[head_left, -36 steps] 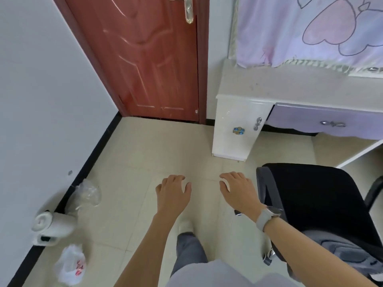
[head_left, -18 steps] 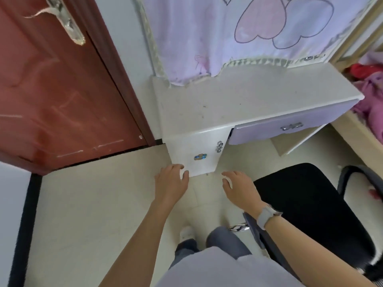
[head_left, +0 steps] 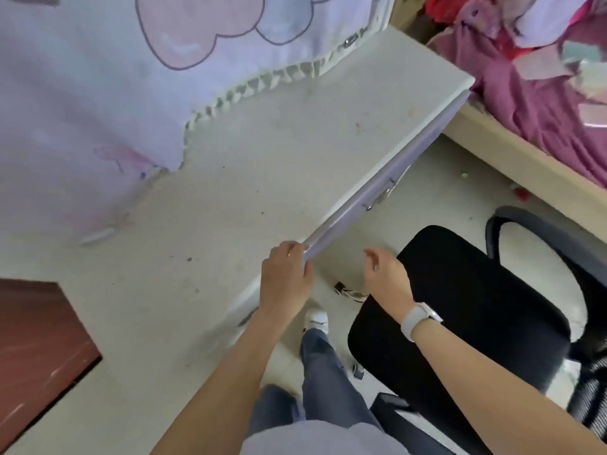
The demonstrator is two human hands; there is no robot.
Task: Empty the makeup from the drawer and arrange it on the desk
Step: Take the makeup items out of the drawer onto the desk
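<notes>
1. Since the purple drawer is shut flush under the desk, no makeup is in sight and the emptying has not yet begun; whatever is to be arranged presumably lies inside it.
2. Risk one: the left hand is at the near corner of the drawer front, well apart from the metal handle. A pull from that corner could, I judge, skew the drawer so that it binds or slips from the fingers.
3. Risk two: the black chair stands right in front of the drawer, so the drawer may strike the seat on its way out unless the chair is pushed aside.
4. Risk three: a hard jerk could tip or scatter loose items inside, though the contents cannot be seen.
5. Left hand: arm reaching forward, palm down, fingers lying over the desk edge at the drawer's corner. Motion blur makes it hard to tell whether they hook the edge or merely rest on it, so the grip cannot be told.
6. Right hand: raised over the floor between desk and chair, fingers loosely curled, holding nothing and touching nothing; a pale watch sits on the wrist.
</notes>
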